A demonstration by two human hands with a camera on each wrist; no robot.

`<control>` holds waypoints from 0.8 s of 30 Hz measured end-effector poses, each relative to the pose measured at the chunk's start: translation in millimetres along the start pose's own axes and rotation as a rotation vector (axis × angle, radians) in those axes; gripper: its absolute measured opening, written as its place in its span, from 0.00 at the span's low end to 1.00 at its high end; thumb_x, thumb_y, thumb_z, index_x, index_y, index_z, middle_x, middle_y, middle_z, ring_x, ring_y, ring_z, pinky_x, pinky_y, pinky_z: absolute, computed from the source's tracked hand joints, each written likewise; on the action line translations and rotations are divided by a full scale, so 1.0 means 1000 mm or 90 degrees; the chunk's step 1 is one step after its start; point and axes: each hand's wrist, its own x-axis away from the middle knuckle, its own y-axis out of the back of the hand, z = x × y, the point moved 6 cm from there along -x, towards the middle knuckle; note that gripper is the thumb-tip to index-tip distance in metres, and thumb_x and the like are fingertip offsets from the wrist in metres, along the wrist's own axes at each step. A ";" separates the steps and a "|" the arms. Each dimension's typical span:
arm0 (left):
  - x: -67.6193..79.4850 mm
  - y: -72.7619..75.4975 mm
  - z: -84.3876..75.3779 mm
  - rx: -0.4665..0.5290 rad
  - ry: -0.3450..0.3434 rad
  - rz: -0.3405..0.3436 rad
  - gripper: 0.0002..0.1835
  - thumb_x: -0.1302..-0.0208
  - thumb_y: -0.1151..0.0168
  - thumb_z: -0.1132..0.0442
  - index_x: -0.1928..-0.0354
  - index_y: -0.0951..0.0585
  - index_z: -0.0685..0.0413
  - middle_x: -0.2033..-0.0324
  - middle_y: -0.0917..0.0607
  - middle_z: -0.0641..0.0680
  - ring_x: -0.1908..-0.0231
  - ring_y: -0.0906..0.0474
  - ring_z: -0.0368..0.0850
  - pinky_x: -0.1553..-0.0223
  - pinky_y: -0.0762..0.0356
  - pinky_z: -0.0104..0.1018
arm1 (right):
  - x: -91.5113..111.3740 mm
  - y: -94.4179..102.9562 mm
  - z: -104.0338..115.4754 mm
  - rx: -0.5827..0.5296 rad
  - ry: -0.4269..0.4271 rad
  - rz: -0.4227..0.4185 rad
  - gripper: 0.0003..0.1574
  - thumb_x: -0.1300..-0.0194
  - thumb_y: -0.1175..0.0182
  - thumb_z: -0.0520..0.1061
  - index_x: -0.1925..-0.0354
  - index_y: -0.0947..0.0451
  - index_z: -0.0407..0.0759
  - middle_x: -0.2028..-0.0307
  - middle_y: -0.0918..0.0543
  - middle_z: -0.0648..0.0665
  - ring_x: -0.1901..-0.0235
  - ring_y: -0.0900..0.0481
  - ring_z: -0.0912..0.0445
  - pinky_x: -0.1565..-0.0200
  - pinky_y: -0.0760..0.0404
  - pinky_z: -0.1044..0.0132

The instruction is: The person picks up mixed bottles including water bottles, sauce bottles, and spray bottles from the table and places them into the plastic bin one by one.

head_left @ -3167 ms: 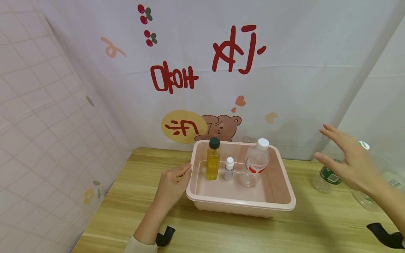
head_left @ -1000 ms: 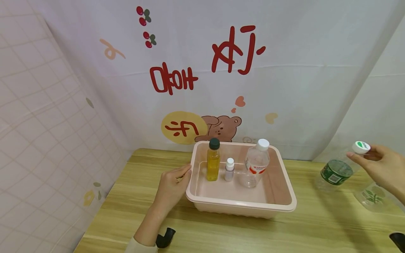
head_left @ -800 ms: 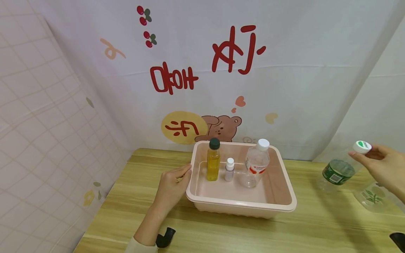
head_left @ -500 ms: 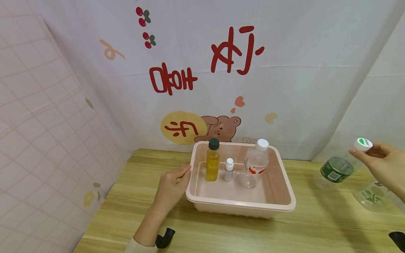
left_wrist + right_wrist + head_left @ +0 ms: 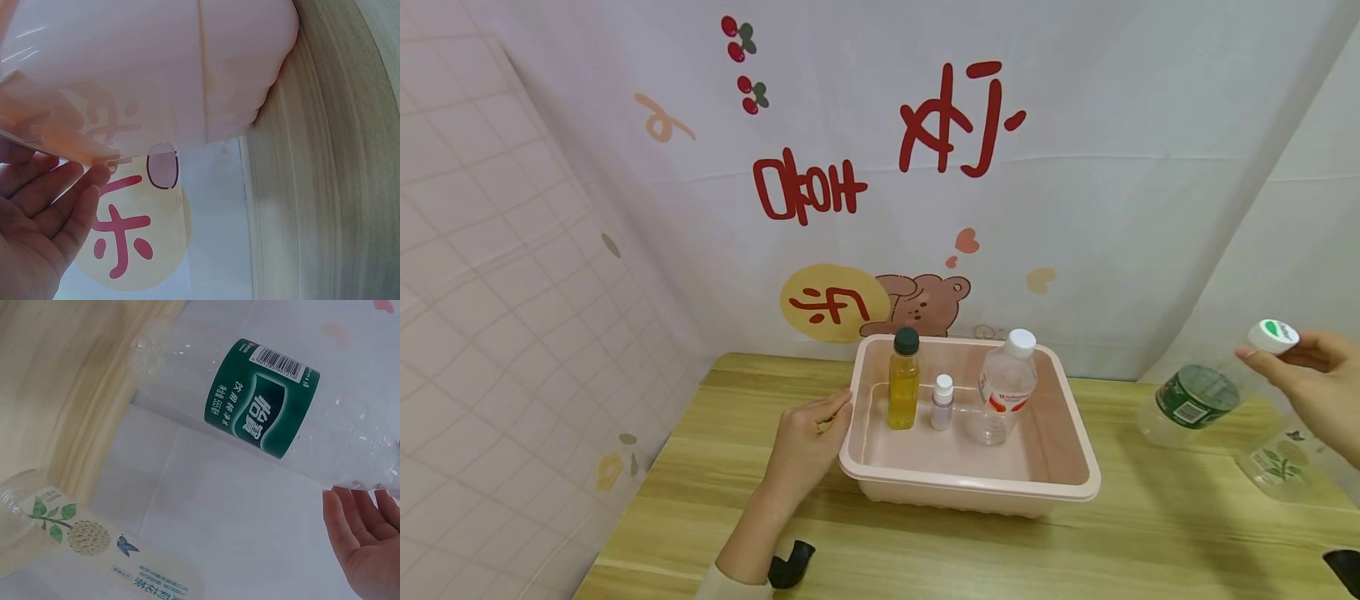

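Observation:
A pale pink plastic basin (image 5: 970, 480) stands on the wooden table. My left hand (image 5: 811, 437) holds its left rim; in the left wrist view the fingers (image 5: 78, 200) bend up under the rim's edge. On the right, my right hand (image 5: 1318, 387) pinches a clear water bottle (image 5: 1197, 397) by the neck just below its white cap. The bottle has a green label and leans, its cap toward the hand. Whether its base touches the table I cannot tell. In the basin are a yellow-liquid bottle (image 5: 904, 392), a small white-capped bottle (image 5: 942, 408) and a clear bottle with a red-white label (image 5: 1007, 392).
Another clear bottle (image 5: 1277, 462) with a plant-and-flower label stands at the table's right, partly behind my right hand. A printed cloth (image 5: 1075, 208) hangs along the table's back edge. Black curved pieces (image 5: 792, 565) show near both wrists.
My right hand, earlier open above the bottles, has taken the green-label bottle by its neck. Since then the cap has moved slightly up and right and the bottle leans more. My left hand stays put.

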 end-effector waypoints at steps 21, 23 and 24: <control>0.002 0.002 0.003 -0.003 -0.010 -0.010 0.14 0.31 0.32 0.67 0.46 0.12 0.64 0.48 0.12 0.59 0.45 0.14 0.53 0.45 0.16 0.48 | 0.023 0.012 0.060 -0.125 0.101 -0.091 0.32 0.34 0.31 0.32 0.60 0.25 0.74 0.65 0.23 0.77 0.75 0.24 0.83 0.70 0.28 0.90; 0.002 0.002 0.003 -0.003 -0.007 -0.010 0.14 0.30 0.32 0.66 0.46 0.12 0.64 0.48 0.12 0.59 0.45 0.14 0.53 0.45 0.16 0.48 | 0.027 0.012 0.067 -0.132 0.104 -0.107 0.32 0.33 0.32 0.31 0.60 0.25 0.74 0.64 0.23 0.76 0.75 0.24 0.83 0.69 0.28 0.90; 0.002 0.002 0.003 -0.003 -0.008 -0.010 0.14 0.30 0.32 0.66 0.46 0.12 0.64 0.48 0.12 0.59 0.45 0.14 0.53 0.45 0.16 0.48 | 0.029 0.012 0.069 -0.136 0.107 -0.114 0.32 0.33 0.32 0.31 0.59 0.24 0.74 0.63 0.22 0.75 0.73 0.24 0.83 0.68 0.28 0.91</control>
